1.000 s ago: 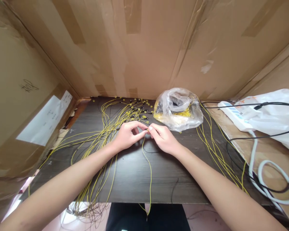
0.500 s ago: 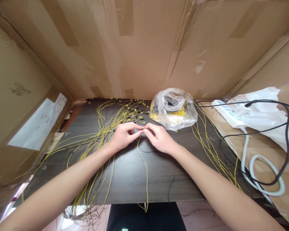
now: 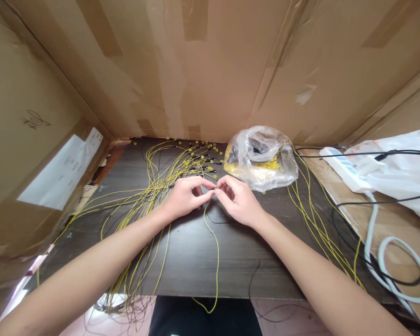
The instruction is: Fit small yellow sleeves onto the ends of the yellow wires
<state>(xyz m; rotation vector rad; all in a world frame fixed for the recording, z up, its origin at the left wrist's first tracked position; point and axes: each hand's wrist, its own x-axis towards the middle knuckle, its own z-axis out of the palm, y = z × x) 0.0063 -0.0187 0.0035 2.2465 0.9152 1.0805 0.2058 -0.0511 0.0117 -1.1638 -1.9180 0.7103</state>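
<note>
Above the dark table, my left hand (image 3: 187, 197) and my right hand (image 3: 241, 201) meet fingertip to fingertip. Each pinches thumb against forefinger on the end of a thin yellow wire (image 3: 217, 252). A small dark and yellow bit shows between the fingertips, mostly covered. From there the wire hangs down and loops past the table's front edge. A thin black wire (image 3: 219, 222) curves behind my right fingers. Beyond my left hand lies a bundle of yellow wires (image 3: 161, 182) with black ends and small yellow pieces (image 3: 215, 148) scattered about them.
A clear plastic bag (image 3: 262, 161) with yellow pieces inside stands behind my right hand. More yellow wires (image 3: 310, 228) run down the right side. A white power strip (image 3: 346, 170), black cables and a white plastic bag (image 3: 406, 158) lie at far right. Cardboard walls (image 3: 227, 79) enclose the table (image 3: 189, 266).
The view has shifted slightly, so most things sit farther right. Both hands keep their pinch, and more of the small piece shows between the fingertips. The wire's low loop has swung left.
</note>
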